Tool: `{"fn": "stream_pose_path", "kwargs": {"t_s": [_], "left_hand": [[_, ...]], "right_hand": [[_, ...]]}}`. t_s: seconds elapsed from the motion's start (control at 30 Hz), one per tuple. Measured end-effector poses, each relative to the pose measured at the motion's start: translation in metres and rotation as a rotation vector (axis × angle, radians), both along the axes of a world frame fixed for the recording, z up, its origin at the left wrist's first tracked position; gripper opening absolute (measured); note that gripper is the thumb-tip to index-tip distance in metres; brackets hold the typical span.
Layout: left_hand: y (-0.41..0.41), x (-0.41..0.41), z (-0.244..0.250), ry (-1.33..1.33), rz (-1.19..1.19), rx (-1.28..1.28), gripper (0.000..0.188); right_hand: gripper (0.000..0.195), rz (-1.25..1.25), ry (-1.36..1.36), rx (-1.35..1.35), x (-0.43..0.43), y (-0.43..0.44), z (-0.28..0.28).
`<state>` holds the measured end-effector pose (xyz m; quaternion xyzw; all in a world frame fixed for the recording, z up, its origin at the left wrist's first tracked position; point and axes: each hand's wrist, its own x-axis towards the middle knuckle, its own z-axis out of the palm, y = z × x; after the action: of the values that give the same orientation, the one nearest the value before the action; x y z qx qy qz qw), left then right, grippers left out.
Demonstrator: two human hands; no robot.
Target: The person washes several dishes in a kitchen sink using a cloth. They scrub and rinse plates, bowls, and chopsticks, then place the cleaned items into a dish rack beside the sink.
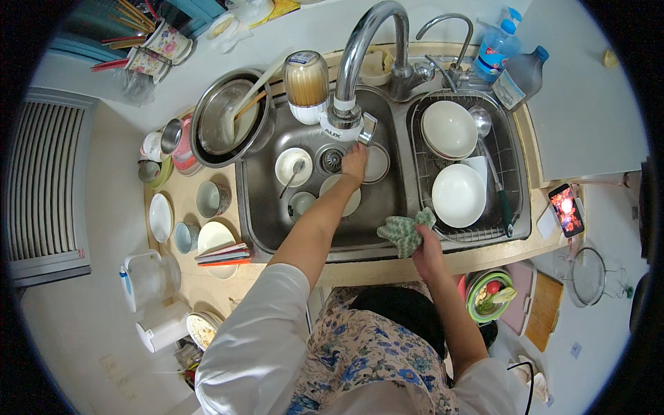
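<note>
My left hand (355, 162) reaches into the left sink basin (264, 228), just below the white AUX filter head of the chrome faucet (363, 41). It is beside a small pale bowl (378, 165); whether its fingers grip anything is hard to see. Under my left wrist lies another light bowl (348, 203), partly covered by my forearm. A white bowl (286, 165) with a metal spoon (293, 176) in it and a small cup (302, 205) sit left of the drain (331, 159). My right hand (428, 246) holds a crumpled green-and-white cloth (404, 234) over the sink's front edge.
The right basin has a wire rack (423, 207) with white bowls (459, 194) and a ladle (493, 171). Metal basins (199, 124) rest at the sink's left corner. An upturned jar (306, 78) stands behind. Cups, plates and cutlery (223, 255) cover the left counter; a phone (566, 210) is at right.
</note>
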<state>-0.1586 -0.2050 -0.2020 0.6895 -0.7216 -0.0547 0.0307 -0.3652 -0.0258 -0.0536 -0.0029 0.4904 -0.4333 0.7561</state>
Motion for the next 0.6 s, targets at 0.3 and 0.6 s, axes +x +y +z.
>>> {"fn": "stream_pose_path", "kwargs": {"t_s": [0.3, 0.6], "left_hand": [[-0.017, 0.011, 0.010, 0.120, -0.150, 0.106, 0.026], [-0.013, 0.023, 0.011, 0.370, -0.052, 0.098, 0.043]], "right_hand": [[0.031, -0.024, 0.005, -0.070, -0.007, 0.008, -0.003], [0.031, -0.002, -0.004, -0.102, -0.006, 0.012, -0.001]]}}
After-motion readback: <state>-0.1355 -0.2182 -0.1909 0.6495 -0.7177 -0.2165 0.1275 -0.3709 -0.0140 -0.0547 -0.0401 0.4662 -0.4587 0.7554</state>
